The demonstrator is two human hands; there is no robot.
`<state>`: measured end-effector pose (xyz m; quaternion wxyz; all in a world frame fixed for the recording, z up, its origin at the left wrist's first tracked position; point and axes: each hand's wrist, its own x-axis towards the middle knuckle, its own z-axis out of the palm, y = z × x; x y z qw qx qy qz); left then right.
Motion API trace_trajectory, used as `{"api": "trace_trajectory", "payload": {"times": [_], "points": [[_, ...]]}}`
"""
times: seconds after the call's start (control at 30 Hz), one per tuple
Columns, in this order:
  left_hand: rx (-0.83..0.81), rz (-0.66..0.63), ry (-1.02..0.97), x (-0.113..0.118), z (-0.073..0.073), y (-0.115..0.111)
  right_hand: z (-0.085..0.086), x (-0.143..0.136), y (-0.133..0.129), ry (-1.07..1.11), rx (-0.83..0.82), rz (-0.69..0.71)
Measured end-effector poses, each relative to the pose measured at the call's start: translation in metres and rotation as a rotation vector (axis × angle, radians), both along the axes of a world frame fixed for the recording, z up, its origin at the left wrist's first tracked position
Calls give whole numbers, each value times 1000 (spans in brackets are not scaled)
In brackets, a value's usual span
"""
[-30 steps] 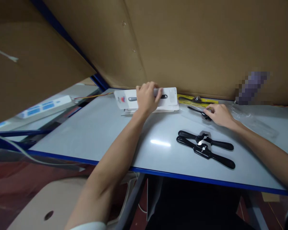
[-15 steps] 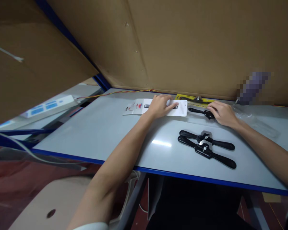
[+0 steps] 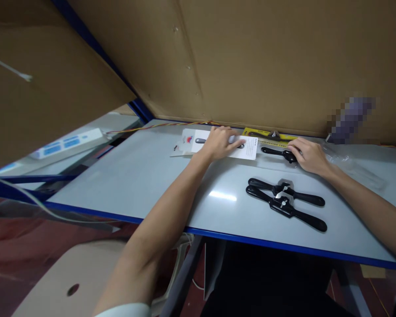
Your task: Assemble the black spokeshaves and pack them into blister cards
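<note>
My left hand [image 3: 220,143] lies with fingers apart on a white printed card [image 3: 250,149] near the back of the table. To its right, my right hand [image 3: 307,155] has its fingers closed round the right part of a black two-handled tool [image 3: 273,151]. Behind that tool is a yellow package [image 3: 251,133] with another black tool on it. Two more black tools, the rear one [image 3: 310,199] and the front one [image 3: 308,220], lie close together nearer the front edge.
Clear plastic packaging [image 3: 356,169] lies right of my right hand. Cardboard walls [image 3: 267,61] stand behind the table [image 3: 119,185]. A power strip [image 3: 69,143] is at left, and a stool [image 3: 75,273] stands below. A pixelated purple object [image 3: 351,119] is at back right.
The left end of the white card has shifted slightly, showing more of a coloured print under it. Both hands are in nearly the same places.
</note>
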<state>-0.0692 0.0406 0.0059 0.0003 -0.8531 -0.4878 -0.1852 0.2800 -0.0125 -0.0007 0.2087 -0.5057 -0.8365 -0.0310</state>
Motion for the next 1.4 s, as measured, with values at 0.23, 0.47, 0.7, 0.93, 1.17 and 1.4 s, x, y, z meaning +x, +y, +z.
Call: {"api": "trace_trajectory", "payload": {"times": [0.23,0.47,0.7,0.93,1.17,1.4], "points": [[4,-25,-12,-3,-3,3,2,-2,-3,-68,21,-12],[32,-63,32,2,0,-4,8,-4,-6,-183,48,14],[23,-38,19,10,0,-9,7,-3,-6,-201,58,9],[28,-10,-11,53,-3,-34,-4,-12,-6,-75,78,73],[106,-34,62,78,-1,-50,21,-25,-10,-4,-122,135],[146,113,-35,53,-3,-30,48,28,10,-103,-774,129]]}}
